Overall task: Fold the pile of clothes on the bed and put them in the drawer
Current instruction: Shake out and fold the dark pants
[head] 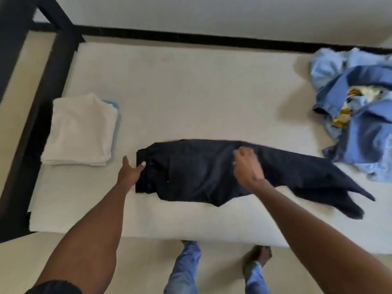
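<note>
Fingers (142, 164) of the left hand (129, 172) are laid straight on the trousers' (197, 172) waist end; right hand (247, 166) fingers are curled (grip cannot be told). The trousers lie on the bed (191, 92). Soft, limp cloth: the loose leg end should be taken.

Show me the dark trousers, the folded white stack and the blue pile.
dark trousers (201, 170), head view, middle of the seat.
folded white stack (81, 128), head view, top layer.
blue pile (364, 132), head view, front denim fold.

Black bed frame (31, 132), pale wall (212, 11), beige floor (144, 268), bare mattress (191, 98)
</note>
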Motion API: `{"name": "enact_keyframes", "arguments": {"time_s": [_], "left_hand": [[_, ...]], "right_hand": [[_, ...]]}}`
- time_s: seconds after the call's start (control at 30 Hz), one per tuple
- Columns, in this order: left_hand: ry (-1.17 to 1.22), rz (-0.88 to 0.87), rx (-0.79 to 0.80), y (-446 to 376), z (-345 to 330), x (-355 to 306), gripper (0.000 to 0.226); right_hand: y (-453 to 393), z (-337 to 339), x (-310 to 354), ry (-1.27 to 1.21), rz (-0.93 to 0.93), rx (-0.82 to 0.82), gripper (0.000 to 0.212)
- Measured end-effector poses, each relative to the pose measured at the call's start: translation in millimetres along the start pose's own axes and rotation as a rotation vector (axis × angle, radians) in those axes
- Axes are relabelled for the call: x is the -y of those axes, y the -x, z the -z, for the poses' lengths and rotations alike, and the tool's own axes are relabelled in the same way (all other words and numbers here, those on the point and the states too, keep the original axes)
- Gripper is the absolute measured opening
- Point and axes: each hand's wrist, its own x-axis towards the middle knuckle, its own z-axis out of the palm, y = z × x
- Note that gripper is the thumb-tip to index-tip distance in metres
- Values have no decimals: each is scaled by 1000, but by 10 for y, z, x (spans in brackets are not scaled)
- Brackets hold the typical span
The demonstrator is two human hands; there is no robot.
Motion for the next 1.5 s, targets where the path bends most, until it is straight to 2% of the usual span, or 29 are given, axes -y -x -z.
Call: {"name": "enact_keyframes", "arguments": {"time_s": [0.07,0.13,0.2,0.3,0.43,0.57,0.7,0.77,0.8,0.83,0.9,0.93,0.97,1.0,1.07,1.13,1.2,1.27,1.33,1.37,1.43,1.5], "left_hand": [[-55,97,80,-256,-93,321,97],[-55,125,104,-376,-199,558,83],[-12,132,53,-429,-263,661,70],[66,125,-15,-482,-286,685,56],[155,39,-7,-463,-178,698,31],[120,-64,-96,-481,99,659,20],[73,0,-211,-507,167,681,19],[-86,60,-259,-440,61,688,26],[-243,31,-339,-413,-20,708,36],[-390,-47,-422,-362,-115,712,48],[-583,-359,-498,-214,-390,633,58],[-645,-526,-430,-168,-495,593,59],[-716,-684,-296,-77,-789,511,63],[-800,-742,-144,-28,-935,472,69],[-910,-666,93,-7,-1142,409,83],[-976,-494,222,23,-1403,339,96],[-1031,-366,220,95,-1566,237,104],[-1024,-319,127,258,-1724,91,105],[-1049,-441,22,452,-1927,-11,103],[-1061,-544,19,560,-2108,-71,101],[-1050,-690,109,773,-2492,-190,92],[-1014,-724,150,956,-2871,-338,80]], "right_hand": [[13,-542,362,-54,30,248,41],[97,-886,545,-82,-56,464,58],[158,-1088,585,-91,-130,531,68],[125,-1142,595,-35,-119,479,65],[91,-1122,697,29,-83,423,49],[195,-1175,937,-50,-106,487,54],[292,-1299,1222,-44,-62,520,61],[282,-1313,1270,-26,-66,543,61],[265,-1306,1264,-51,-74,535,59],[242,-1278,1234,-82,-80,507,55],[189,-1218,1073,-131,-68,348,47],[140,-1217,1027,-98,-30,242,48],[166,-1198,814,-50,-41,190,52],[161,-1196,737,-29,-64,203,58],[234,-1276,561,-37,-200,330,68],[435,-1363,239,-73,-356,465,74],[556,-1355,24,-99,-309,519,78],[581,-1246,-158,-155,-263,440,74],[551,-1163,-397,-195,-301,327,69],[571,-1141,-598,-194,-313,336,70],[651,-1124,-961,-192,-239,407,69],[729,-1080,-1193,-278,-160,374,50]]}}
